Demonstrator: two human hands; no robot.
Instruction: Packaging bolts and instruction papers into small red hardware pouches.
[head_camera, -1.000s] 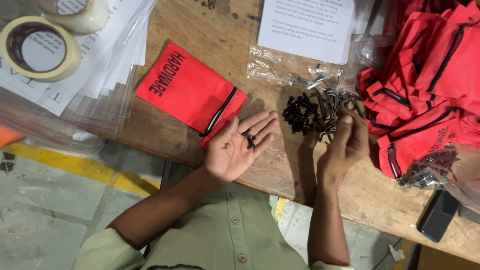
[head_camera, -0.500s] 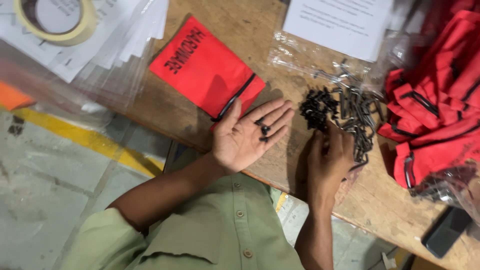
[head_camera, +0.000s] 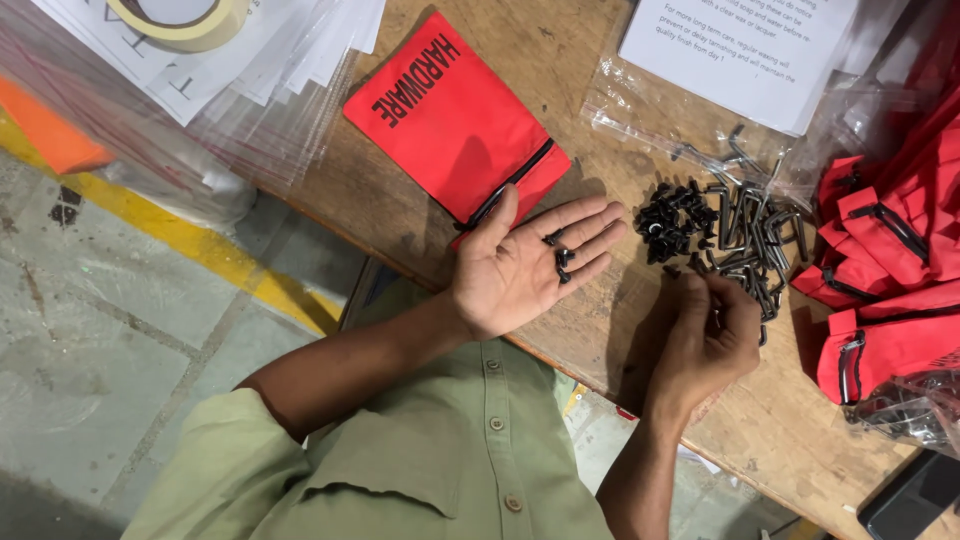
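So, the left hand (head_camera: 520, 265) lies palm up on the wooden table (head_camera: 560, 60), fingers spread flat and open, with a few small black screws (head_camera: 561, 257) sitting loose on the fingers. It isn't closed around them at all. Just beyond its thumb is a red zip pouch (head_camera: 450, 115) with black lettering, lying flat with its black zipper edge right by the hand.

The right hand (head_camera: 705, 345) is next to it, back toward the camera, fingers curled in together at the edge of a pile of black screws (head_camera: 672, 215). Can't tell whether it's actually pinching one or not, the fingertips hide it. Just right of that pile is a bunch of bent metal hex keys (head_camera: 755, 235), partly on a clear plastic bag (head_camera: 640, 110).

Further right there's a heap of more red pouches (head_camera: 890, 260). A printed white sheet (head_camera: 740, 45) sits at the top, clear sleeves with paper (head_camera: 290, 50) and a roll of tape (head_camera: 185, 15) top left.
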